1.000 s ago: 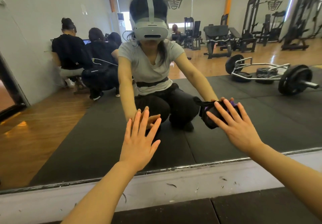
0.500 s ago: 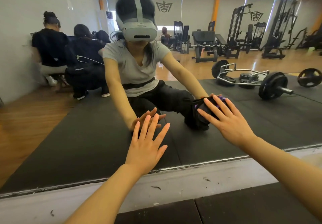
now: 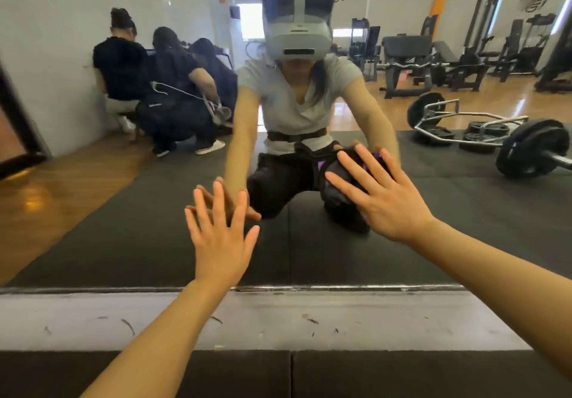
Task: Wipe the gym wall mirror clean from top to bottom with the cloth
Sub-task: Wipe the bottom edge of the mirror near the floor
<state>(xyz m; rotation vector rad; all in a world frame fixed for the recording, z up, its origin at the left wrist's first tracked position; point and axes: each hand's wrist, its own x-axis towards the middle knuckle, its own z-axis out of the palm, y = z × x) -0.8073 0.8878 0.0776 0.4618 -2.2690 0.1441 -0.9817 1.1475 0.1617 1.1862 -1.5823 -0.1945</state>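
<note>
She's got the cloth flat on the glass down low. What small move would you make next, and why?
Probably slide the right hand and dark cloth down toward the mirror's bottom edge. A strip of glass below the cloth looks unwiped, while the left hand braces flat on the mirror.

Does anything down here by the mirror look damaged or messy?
Yes, mildly. The pale ledge under the mirror carries dark scuffs and scratches along its face. The cloth under the right hand is bunched up, not flat.
</note>
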